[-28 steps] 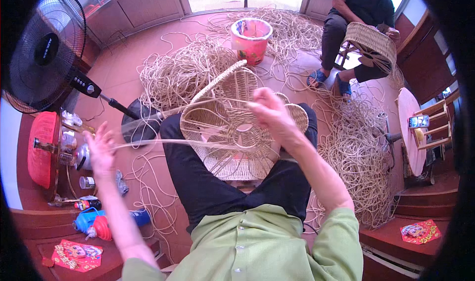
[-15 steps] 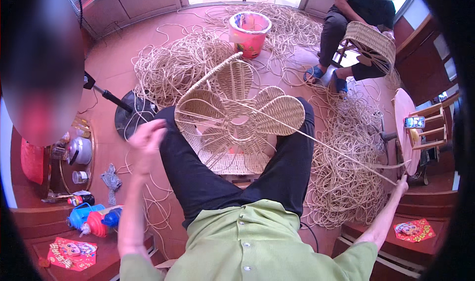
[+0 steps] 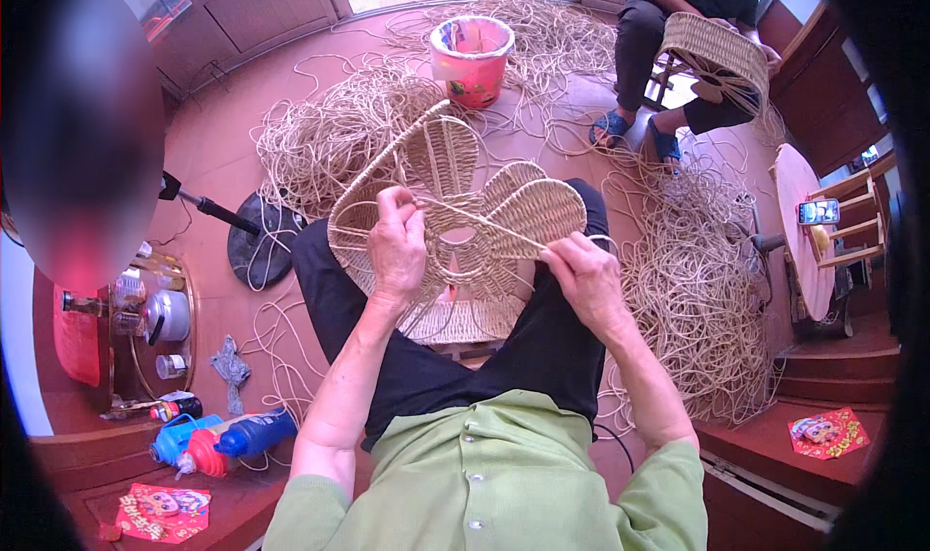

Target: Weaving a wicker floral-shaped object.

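A half-woven wicker piece (image 3: 457, 163) rests between my knees, with several petal-shaped panels round a ring-shaped centre and bare strands on its left and lower parts. A pale cord (image 3: 489, 223) runs across its front between my two hands. My right hand (image 3: 589, 278) pinches the cord beside the lower right petal. My left hand (image 3: 399, 246) is closed, fingers curled at the cord's other end by the upper left petal; its fingertips are partly hidden.
Heaps of loose cord (image 3: 693, 289) lie right, behind and far left. A pink bucket (image 3: 472, 66) stands beyond the piece. A co-worker (image 3: 644, 57) sits far right with another woven piece (image 3: 717, 52). A round stand base (image 3: 262, 241) and blue bottle (image 3: 254, 435) are at left.
My right hand has come in from the far right with the cord and now pinches it close to the weave. My left hand has moved right onto the piece.
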The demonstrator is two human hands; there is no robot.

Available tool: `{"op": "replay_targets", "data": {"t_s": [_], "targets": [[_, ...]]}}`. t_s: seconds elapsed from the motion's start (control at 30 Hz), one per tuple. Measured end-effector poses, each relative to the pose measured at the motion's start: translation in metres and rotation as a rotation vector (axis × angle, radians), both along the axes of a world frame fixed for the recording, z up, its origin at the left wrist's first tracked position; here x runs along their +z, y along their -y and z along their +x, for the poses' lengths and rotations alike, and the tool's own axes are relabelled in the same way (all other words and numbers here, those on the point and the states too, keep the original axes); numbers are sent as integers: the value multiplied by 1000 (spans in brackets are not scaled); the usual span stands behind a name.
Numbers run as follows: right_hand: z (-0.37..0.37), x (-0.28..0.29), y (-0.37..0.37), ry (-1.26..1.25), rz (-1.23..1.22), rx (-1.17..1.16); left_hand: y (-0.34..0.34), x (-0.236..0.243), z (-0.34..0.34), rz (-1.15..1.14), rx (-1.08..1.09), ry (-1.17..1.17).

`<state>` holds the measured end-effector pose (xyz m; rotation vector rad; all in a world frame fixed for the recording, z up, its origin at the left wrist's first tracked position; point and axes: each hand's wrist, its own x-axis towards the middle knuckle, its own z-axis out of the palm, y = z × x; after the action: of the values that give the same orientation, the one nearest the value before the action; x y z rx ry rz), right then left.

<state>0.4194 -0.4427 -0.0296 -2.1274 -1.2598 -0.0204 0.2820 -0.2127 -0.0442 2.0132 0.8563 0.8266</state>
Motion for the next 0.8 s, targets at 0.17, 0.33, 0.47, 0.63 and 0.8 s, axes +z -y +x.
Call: {"op": "replay_targets", "data": {"t_s": [0.17, 0.33, 0.47, 0.63, 0.8], "targets": [[3, 1, 0, -98, 73, -28, -6, -7, -4, 66, -23, -20], [14, -1, 3, -72, 154, -74, -9, -1, -5, 160, -62, -42], [47, 15, 1, -88, 227, -111, -4, 10, -4, 641, 77, -44], [77, 86, -38, 453, 176, 21, 3, 7, 20, 848, -15, 103], [95, 114, -174, 745, 415, 160, -2, -1, 45, 726, 99, -35]]}}
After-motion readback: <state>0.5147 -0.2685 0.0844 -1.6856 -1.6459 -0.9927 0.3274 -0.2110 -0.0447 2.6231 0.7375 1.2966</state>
